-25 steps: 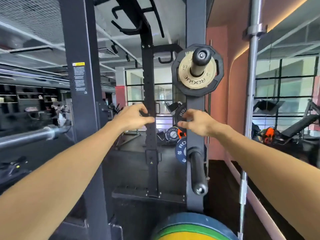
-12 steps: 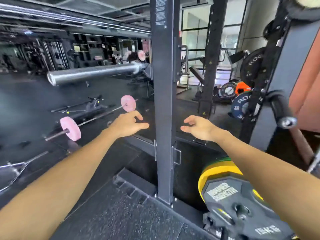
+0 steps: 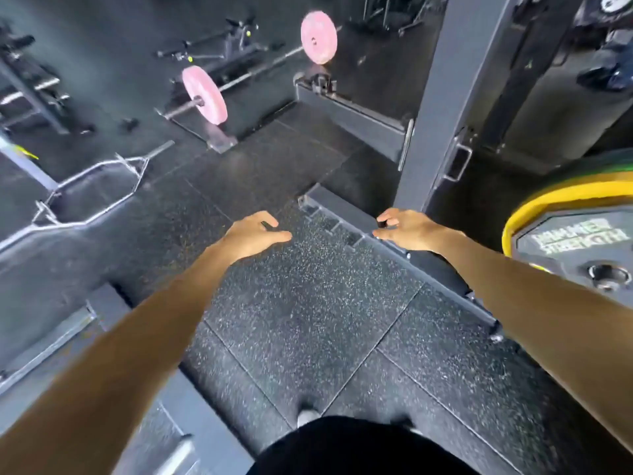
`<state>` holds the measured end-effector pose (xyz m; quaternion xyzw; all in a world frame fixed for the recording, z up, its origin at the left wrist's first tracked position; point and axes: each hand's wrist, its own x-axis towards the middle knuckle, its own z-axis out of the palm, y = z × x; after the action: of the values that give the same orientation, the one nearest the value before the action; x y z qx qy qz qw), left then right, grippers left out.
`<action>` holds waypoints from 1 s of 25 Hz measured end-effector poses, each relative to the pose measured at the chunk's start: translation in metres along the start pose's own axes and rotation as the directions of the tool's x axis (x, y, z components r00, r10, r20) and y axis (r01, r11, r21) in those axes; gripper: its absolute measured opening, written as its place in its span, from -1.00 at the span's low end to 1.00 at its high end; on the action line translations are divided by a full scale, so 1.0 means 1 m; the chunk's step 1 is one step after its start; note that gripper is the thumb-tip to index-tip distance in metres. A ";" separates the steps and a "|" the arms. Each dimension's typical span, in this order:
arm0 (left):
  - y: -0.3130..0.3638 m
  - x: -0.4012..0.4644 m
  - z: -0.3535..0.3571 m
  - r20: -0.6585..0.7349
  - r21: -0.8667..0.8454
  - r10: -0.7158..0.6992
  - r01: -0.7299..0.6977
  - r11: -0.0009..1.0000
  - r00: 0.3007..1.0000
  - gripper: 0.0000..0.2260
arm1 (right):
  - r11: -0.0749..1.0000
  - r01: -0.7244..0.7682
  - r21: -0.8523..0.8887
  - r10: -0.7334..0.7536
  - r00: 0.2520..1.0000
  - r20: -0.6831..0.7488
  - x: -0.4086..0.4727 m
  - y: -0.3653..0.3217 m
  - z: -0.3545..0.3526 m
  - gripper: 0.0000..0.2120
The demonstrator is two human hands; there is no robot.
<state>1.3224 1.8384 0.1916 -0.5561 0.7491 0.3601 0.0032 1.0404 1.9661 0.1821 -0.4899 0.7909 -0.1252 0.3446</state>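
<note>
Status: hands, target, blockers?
Left hand open, empty, over rubber floor. Right hand open, empty, by rack base rail. Black plate right of it, untouched. Nothing in the way.

Left grip [image 3: 255,234] and right grip [image 3: 406,229] are held out over the speckled rubber floor [image 3: 308,320], fingers loosely curled, holding nothing. Right grip sits over the rack base rail [image 3: 342,214], near the grey upright [image 3: 442,108]. Yellow-rimmed black plate [image 3: 575,241] to the right. Hex bar [image 3: 92,193] to the left, pink-plated barbell [image 3: 204,94] beyond.

Single head-worn view, tilted steeply down from standing height, facing the rack upright [image 3: 442,108] — left hand [image 3: 255,234] and right hand [image 3: 406,229] at arm's length, near its foot.
</note>
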 end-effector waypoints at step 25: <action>-0.168 -0.133 0.224 0.284 -0.386 -0.633 0.691 0.612 0.720 -0.56 | 0.945 0.127 -0.303 0.115 0.735 0.668 0.022 0.070 0.213 -0.52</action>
<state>1.4250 2.0504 -0.0105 -0.7541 0.3789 0.5343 0.0471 1.1288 2.0107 -0.0206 -0.5544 0.6186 0.1942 0.5219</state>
